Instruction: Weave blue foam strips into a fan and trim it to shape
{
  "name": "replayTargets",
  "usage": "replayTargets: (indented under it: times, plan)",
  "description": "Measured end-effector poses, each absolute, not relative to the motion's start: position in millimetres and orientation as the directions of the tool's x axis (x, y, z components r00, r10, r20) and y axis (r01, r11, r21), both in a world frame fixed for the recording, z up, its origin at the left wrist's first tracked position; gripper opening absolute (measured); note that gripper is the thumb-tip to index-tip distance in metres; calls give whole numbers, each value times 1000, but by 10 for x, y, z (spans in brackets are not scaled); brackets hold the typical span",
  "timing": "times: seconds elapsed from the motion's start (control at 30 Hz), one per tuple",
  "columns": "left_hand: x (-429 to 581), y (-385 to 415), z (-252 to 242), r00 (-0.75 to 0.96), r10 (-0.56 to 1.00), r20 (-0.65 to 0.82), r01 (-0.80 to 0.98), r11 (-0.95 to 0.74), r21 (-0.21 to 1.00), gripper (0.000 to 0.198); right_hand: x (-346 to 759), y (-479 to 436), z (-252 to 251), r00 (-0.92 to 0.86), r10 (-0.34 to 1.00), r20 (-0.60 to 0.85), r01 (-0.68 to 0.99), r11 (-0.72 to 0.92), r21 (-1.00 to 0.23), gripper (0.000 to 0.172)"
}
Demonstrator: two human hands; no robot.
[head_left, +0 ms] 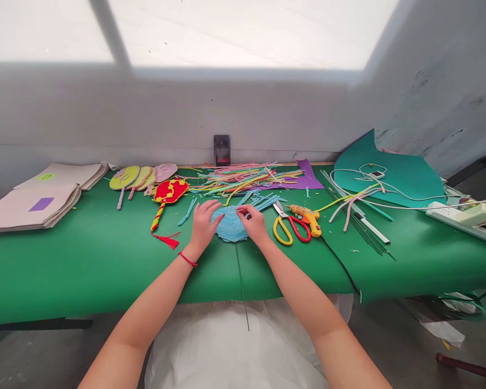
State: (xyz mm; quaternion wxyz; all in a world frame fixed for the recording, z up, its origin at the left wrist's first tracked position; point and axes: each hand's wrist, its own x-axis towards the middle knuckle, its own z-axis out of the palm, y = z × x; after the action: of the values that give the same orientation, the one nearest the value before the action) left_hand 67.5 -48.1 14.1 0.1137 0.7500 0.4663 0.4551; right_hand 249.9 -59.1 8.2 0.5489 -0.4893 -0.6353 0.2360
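Note:
A light blue fan-shaped piece, made of pipe cleaners laid side by side, lies flat on the green table. From its lower edge a thin green wire stem runs toward me past the table's edge. My left hand is at the piece's left side, fingers apart, with nothing visible in it. At the upper right of the piece my right hand has thumb and fingers pinched together; whatever is between them is too small to make out. Loose blue pipe cleaners spread out behind the right hand.
Scissors and a yellow glue gun lie to the right. A pile of coloured pipe cleaners is behind. Finished fans, one a red fan, and open cardboard sheets are left. Green wires and a power strip lie right.

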Motion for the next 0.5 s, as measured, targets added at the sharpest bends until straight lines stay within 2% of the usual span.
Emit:
replayTargets:
  times: [0.07,0.17,0.37,0.5]
  plan:
    - [734,-509,113,281,809,517,594,-570,568,23,2471,-600,78,22,880,475,350,439,-828,18]
    - [740,-504,70,343,832,436,587,-552,592,14,2439,-600,56,-41,874,484,335,468,-818,17]
    - [617,-446,112,262,883,390,595,-466,655,25,2437,-566,17,-48,887,459,330,448,-831,17]
    - [489,-348,169,79,903,422,577,-386,720,26,2498,-548,46,66,893,444,331,401,-854,17]
